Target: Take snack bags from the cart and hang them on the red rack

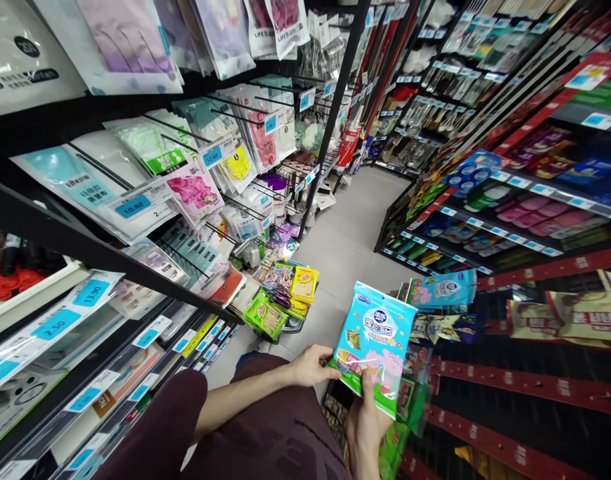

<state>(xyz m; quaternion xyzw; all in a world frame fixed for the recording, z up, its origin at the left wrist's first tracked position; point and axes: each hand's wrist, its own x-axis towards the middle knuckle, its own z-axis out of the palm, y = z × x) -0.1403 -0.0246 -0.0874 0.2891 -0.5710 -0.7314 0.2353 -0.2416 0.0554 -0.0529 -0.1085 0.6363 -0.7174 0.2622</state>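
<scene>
A light-blue seaweed snack packet (378,327) with cartoon pigs and a green bottom edge is held up in front of me, slightly tilted. My right hand (368,423) grips it at the bottom, the thumb lying across its front and the fingers hidden behind. At the packet's lower left edge, my left hand (313,365) pinches the side with bent fingers. Just beyond the packet, a similar blue packet (443,289) hangs from the rack on the right. Green snack packets (393,447) hang below, partly covered by my right hand.
On the floor to the left stands a basket holding yellow snack packets (304,285) and green snack packets (265,313). A shelf with hanging bagged goods (150,150) lines the left side. Red-edged shelves (530,267) run along the right. The grey tiled aisle (348,220) stretches ahead between them.
</scene>
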